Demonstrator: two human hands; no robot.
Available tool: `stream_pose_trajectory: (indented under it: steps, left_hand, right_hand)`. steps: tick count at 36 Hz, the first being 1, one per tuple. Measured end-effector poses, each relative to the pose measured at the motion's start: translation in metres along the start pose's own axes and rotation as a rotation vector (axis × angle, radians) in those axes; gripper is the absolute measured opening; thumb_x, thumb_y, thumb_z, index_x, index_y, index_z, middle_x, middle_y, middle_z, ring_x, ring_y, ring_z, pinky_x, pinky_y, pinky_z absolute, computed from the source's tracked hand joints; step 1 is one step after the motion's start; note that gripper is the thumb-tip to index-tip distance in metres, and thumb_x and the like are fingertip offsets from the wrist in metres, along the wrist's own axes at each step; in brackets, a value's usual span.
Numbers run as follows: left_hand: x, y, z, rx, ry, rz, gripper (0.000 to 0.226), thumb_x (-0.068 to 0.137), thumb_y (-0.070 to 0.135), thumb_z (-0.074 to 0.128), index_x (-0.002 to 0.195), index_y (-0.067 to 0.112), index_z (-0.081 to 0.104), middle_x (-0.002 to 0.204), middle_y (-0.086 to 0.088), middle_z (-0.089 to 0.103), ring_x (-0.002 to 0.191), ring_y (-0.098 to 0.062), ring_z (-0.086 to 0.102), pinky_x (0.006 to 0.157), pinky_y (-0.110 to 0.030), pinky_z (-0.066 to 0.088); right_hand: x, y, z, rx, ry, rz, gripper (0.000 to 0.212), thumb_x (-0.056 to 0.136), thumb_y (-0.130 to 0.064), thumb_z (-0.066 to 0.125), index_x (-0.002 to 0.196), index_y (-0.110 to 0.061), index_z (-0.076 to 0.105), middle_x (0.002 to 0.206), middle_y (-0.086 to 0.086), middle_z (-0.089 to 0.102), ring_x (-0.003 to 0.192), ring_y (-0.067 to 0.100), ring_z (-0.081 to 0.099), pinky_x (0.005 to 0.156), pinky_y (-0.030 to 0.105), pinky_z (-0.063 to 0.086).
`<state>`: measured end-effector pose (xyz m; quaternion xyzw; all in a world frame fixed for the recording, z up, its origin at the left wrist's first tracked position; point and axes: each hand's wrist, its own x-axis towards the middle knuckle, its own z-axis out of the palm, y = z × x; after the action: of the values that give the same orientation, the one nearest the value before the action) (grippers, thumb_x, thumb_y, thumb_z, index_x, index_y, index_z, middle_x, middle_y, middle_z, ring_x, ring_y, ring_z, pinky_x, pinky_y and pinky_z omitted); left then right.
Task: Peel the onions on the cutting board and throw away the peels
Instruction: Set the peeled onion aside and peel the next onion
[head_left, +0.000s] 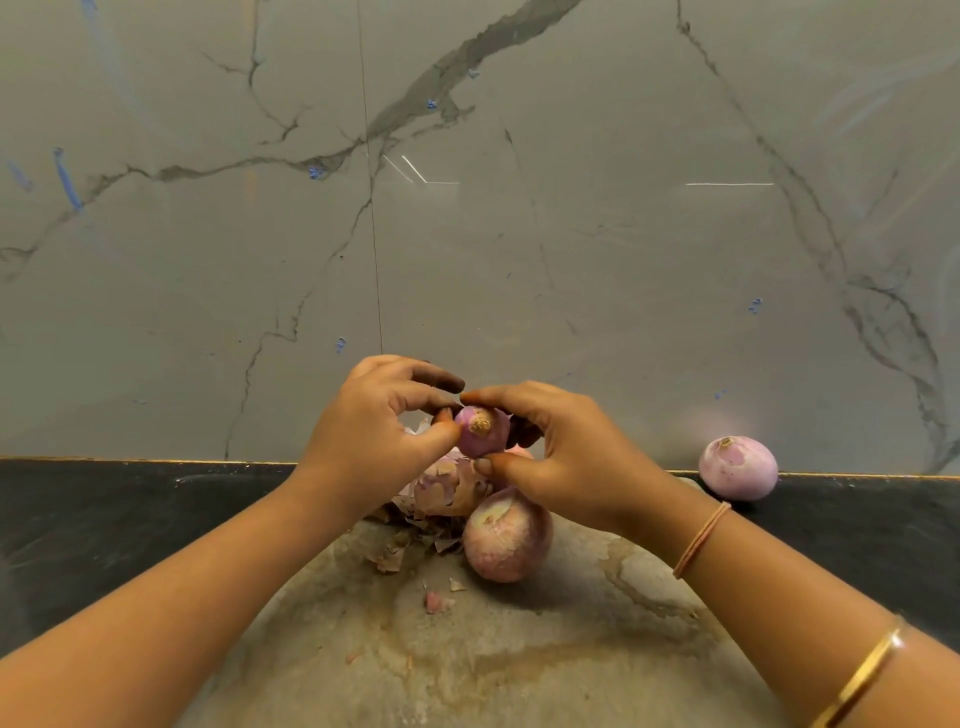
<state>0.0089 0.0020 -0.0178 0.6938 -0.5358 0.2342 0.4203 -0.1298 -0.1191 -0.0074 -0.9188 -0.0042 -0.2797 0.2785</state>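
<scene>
Pink onion pinched by left hand, right hand.

The small onion is pink-purple, the big onion mauve, the peels brown, the cutting board blotchy grey-brown, the desk black, the wall grey with dark veins

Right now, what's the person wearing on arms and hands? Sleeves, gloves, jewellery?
No sleeves or gloves in view: the left hand and right hand are bare, as are both forearms. The right wrist carries a thin pinkish-tan band, like a cord or hair tie. Higher on that forearm sits a slim gold bangle. Nothing is worn on the left arm.
</scene>
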Motion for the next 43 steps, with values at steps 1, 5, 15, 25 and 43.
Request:
stream_pose_trajectory:
  steps: [1,5,15,25,43]
  left_hand:
    - [0.0,-0.001,0.0,0.003,0.002,0.002,0.036,0.07,0.047,0.045,0.085,0.03,0.074,0.091,0.035,0.055,0.103,-0.004,0.048,0.082,0.001,0.029]
    - [-0.001,0.004,-0.001,-0.039,0.033,-0.025,0.029,0.071,0.049,0.044,0.083,0.038,0.068,0.095,0.031,0.057,0.104,-0.005,0.051,0.083,-0.004,0.032]
    - [-0.002,0.01,-0.003,-0.027,0.06,0.046,0.016,0.072,0.052,0.054,0.08,0.041,0.063,0.099,0.029,0.057,0.104,-0.006,0.051,0.086,-0.003,0.03]
    - [-0.003,0.007,-0.001,0.022,0.063,0.002,0.023,0.073,0.049,0.047,0.079,0.031,0.059,0.102,0.021,0.057,0.105,-0.006,0.05,0.085,-0.004,0.03]
    - [0.001,-0.01,-0.002,0.055,0.102,-0.233,0.003,0.087,0.018,0.061,0.087,0.021,0.062,0.101,0.009,0.061,0.1,-0.011,0.055,0.082,-0.03,0.045]
  right_hand:
    - [0.0,-0.001,0.0,-0.002,0.001,-0.005,0.05,0.085,-0.016,0.071,0.132,-0.024,0.055,0.107,-0.011,0.055,0.093,0.005,0.053,0.079,0.008,0.046]
    - [0.001,0.0,-0.001,-0.021,0.036,-0.001,0.05,0.086,-0.018,0.07,0.133,-0.022,0.054,0.108,-0.01,0.054,0.094,0.005,0.053,0.078,0.008,0.046]
    - [0.0,0.0,-0.003,-0.066,0.081,-0.001,0.047,0.084,-0.024,0.072,0.128,-0.019,0.057,0.111,-0.005,0.059,0.093,0.006,0.052,0.073,0.005,0.043]
    - [0.001,-0.002,-0.002,-0.055,0.043,0.007,0.044,0.085,-0.02,0.071,0.127,-0.019,0.056,0.106,-0.01,0.055,0.085,-0.002,0.049,0.07,-0.001,0.039]
    - [0.0,-0.003,-0.007,0.398,0.011,0.117,0.043,0.087,0.0,0.064,0.119,-0.026,0.055,0.12,-0.002,0.059,0.096,0.021,0.067,0.087,0.033,0.056]
